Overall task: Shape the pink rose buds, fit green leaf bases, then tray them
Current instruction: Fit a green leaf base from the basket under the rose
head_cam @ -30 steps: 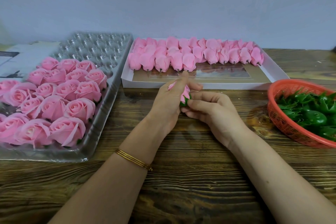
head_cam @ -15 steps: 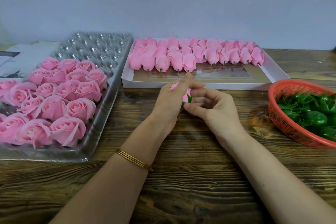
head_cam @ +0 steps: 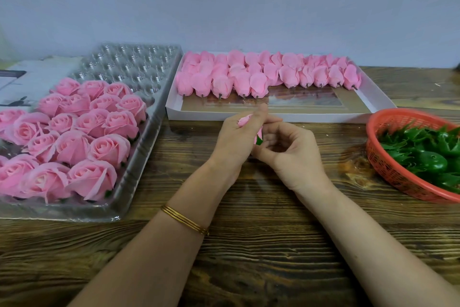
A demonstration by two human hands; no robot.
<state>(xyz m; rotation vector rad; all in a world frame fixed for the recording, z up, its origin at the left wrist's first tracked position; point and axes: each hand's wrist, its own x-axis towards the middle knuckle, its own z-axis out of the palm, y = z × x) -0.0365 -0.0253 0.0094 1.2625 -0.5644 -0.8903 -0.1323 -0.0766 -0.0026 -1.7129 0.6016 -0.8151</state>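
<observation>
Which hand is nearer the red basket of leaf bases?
Right. The right hand is left of the red basket, not touching; the left hand lies farther left; both hold the rose bud.

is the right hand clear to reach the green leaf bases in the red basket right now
Likely yes. The red basket stands open-topped beside the right hand, only bare table between, green leaf bases heaped inside. But its fingers are at the rose bud held in the left hand, so it must let go first.
</observation>
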